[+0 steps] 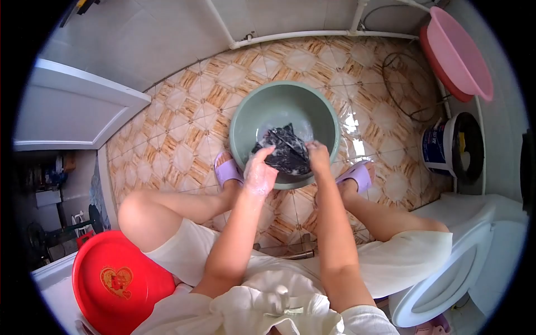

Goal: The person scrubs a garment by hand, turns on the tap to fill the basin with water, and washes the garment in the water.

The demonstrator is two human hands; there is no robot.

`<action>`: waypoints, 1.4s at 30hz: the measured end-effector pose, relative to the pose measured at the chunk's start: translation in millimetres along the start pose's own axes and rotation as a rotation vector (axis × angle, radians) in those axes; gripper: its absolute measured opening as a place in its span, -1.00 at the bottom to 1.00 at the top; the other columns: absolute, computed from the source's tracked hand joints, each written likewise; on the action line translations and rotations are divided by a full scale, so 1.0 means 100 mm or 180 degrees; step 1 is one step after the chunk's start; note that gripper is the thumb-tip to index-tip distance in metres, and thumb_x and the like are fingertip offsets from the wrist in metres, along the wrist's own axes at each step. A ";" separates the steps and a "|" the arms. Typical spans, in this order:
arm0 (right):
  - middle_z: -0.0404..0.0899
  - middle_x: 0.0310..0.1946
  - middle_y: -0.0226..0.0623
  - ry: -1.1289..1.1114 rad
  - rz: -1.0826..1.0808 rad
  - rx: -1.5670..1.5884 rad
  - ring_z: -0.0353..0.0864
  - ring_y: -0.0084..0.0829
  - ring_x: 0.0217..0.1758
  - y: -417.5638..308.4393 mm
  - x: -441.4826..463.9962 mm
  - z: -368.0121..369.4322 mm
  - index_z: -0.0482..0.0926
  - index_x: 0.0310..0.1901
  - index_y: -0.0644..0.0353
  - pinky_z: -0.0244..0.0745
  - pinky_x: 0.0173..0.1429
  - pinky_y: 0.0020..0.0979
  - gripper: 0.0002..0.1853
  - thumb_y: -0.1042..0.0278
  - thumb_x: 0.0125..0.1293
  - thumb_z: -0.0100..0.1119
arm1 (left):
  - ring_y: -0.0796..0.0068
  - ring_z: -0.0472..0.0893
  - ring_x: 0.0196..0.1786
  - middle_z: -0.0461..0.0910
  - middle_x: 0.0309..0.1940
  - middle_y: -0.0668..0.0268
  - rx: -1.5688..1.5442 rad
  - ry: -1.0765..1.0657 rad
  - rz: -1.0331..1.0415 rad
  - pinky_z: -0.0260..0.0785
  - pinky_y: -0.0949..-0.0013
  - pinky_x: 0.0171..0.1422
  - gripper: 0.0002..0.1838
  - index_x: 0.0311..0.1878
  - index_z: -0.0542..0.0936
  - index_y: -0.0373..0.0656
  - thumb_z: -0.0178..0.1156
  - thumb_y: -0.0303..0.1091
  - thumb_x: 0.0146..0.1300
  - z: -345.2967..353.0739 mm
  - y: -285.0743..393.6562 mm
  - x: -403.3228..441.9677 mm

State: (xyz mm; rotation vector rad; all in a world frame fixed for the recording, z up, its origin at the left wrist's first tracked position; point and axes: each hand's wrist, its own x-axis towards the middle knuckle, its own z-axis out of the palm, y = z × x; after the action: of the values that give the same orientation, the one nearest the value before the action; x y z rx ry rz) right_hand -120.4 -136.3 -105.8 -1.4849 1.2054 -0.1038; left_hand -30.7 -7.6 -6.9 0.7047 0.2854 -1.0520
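Observation:
A round grey-green basin [242,120] stands on the tiled floor between my feet. Over its near half, a dark wet cloth [283,149] with white suds is held between my hands. My left hand [261,172], soapy down to the wrist, grips the cloth's left edge, thumb on top. My right hand [317,157] is closed on the right edge of the cloth, its fingers pinched together. Some sudsy water shows at the bottom of the basin beyond the cloth.
A red basin [134,279] is at the lower left, near a white door [84,106]. To the right are a bucket [438,146], pink basins [455,53], a hose [391,92] and a white toilet [446,276]. The floor [357,131] looks wet right of the basin.

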 end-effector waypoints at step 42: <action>0.48 -0.62 -0.12 0.1232 -0.2076 -0.0203 0.53 -0.05 -0.54 -0.57 -0.86 0.65 0.37 -0.49 0.15 0.41 -0.40 -0.12 -0.80 0.30 0.14 0.17 | 0.40 0.55 -0.14 0.52 -0.14 0.23 0.0187 -0.0201 -0.0151 0.44 0.38 -0.05 -0.79 -0.08 0.44 -0.23 0.05 -0.34 0.27 -0.71 -0.19 0.14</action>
State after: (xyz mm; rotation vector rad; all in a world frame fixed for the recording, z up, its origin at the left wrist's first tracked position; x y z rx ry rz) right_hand -84.4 -42.0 -37.2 -1.9251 0.9754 -0.8288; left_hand -32.0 23.4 -75.5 0.7190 0.2185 -1.1294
